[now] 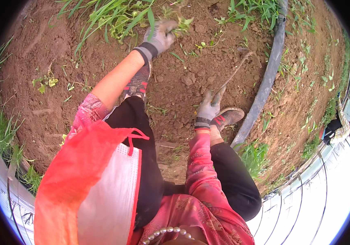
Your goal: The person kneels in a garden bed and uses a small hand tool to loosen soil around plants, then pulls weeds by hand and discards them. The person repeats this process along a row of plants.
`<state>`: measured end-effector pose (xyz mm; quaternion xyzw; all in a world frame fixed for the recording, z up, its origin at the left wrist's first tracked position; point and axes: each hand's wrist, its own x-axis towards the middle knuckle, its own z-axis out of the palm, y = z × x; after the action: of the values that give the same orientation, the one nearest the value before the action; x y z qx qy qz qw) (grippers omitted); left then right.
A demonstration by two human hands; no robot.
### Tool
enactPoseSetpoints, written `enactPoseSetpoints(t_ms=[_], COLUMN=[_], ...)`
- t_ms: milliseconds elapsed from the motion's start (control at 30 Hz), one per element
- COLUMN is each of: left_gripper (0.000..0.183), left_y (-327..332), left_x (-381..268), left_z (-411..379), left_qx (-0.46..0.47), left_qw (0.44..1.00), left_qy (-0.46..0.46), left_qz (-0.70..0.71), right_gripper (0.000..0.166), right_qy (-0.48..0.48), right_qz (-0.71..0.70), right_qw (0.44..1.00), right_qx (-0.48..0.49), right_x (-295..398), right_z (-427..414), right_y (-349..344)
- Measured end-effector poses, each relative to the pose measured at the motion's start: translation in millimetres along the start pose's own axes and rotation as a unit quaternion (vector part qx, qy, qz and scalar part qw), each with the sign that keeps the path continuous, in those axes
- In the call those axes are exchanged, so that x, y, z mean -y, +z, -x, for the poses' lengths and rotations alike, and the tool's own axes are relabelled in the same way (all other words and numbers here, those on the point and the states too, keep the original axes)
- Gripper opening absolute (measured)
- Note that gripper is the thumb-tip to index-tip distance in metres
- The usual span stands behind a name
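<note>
Grey work gloves cover both my hands. My left hand (pixel 161 36), reaching forward over the soil, is closed around a small leafy weed (pixel 183 26) that sticks out past the fingers. Tall grass (pixel 110 18) grows right beside it. Near my right shoe, my right hand (pixel 209 105) grips the thin handle of a small hand hoe (pixel 235 71). The hoe's narrow head lies at the soil close to a black hose. Between the hands is loose brown soil (pixel 178 73) with clods.
The thick black hose (pixel 268 79) runs along my right side. Uprooted weeds (pixel 47 80) lie on the soil at left. Grass tufts (pixel 254 156) grow by the hose. Another person (pixel 339 127) is at the far right, near the greenhouse edge.
</note>
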<state>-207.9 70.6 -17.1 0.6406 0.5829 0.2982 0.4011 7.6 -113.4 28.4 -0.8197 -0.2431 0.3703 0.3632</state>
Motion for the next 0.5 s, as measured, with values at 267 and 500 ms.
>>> enactPoseSetpoints(t_ms=[267, 500], left_gripper=[0.025, 0.023], left_y=[90.2, 77.2], left_x=[-70.4, -52.0], left_z=[-3.6, -40.1], left_qx=[0.097, 0.169], left_qw=[0.967, 0.969], left_qy=[0.074, 0.073], left_qz=[-0.222, -0.163], right_gripper=[0.067, 0.069], right_qy=[-0.024, 0.028], right_qz=[-0.035, -0.116], right_qw=[0.999, 0.993], right_qx=[-0.023, 0.001], right_x=[-10.4, -1.2], right_z=[-9.2, -9.9], right_y=[13.7, 14.6])
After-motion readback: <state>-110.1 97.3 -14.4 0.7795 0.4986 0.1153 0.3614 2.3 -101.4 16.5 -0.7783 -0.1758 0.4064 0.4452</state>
